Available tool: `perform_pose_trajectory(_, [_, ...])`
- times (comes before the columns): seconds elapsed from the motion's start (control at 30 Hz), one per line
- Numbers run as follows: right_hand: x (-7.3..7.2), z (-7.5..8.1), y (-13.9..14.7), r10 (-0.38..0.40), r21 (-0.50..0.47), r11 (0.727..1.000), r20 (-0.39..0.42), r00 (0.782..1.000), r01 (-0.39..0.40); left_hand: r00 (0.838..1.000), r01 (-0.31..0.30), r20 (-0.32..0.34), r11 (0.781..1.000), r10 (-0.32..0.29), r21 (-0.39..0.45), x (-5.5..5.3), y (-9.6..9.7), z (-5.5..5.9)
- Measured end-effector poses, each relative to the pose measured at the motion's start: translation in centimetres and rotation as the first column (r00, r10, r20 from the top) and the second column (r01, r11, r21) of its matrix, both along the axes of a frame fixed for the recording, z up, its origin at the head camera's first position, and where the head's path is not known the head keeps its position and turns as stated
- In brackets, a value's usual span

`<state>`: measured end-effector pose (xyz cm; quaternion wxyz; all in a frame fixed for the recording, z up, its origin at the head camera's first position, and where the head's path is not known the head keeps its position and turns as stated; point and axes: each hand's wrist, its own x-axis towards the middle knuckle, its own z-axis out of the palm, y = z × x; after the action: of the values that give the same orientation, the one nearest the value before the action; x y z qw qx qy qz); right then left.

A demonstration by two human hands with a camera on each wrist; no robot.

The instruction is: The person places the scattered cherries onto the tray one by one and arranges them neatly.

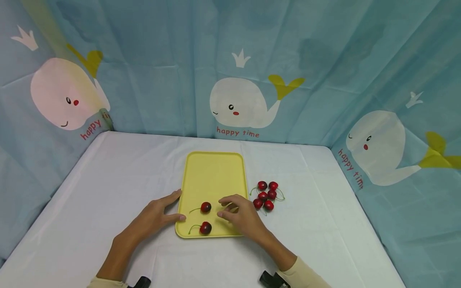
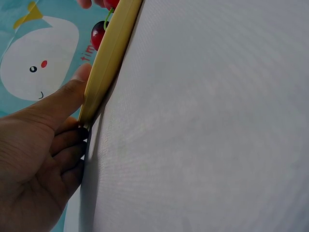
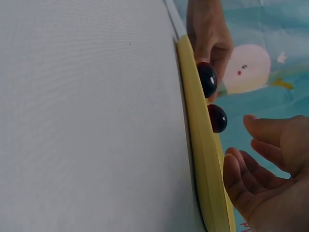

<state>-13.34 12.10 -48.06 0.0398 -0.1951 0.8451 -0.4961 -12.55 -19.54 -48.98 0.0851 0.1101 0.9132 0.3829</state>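
Observation:
A yellow tray (image 1: 216,172) lies on the white cloth. Two dark red cherries with green stems are on its near half, the upper cherry (image 1: 205,207) and the lower cherry (image 1: 205,228), both with stems pointing left. My left hand (image 1: 155,216) grips the tray's left edge, thumb over the rim and fingers against the outer side, as the left wrist view also shows. Over the tray's right part, beside the upper cherry, hovers my right hand (image 1: 242,214). Its fingers are loosely bent, with a gap between thumb and fingertips and nothing held, seen from the side in the right wrist view.
Just right of the tray, several cherries (image 1: 268,196) with stems lie in a cluster on the white tablecloth (image 1: 309,240). Blue curtains (image 1: 151,80) printed with whales stand behind the table and along both sides.

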Motion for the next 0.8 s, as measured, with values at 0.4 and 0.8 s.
perform_pose_trajectory(0.4, [0.2,0.6,2.3,-0.077,-0.025,0.997,0.014,0.997,0.077,1.000,-0.005,0.016,1.000,0.005,0.003,0.1,0.0,-0.1])
perform_pose_trajectory(0.8, [0.2,1.2,5.5,-0.158,-0.040,0.986,0.030,0.987,0.160,1.000,-0.005,0.015,1.000,0.005,0.004,0.0,0.1,0.0])
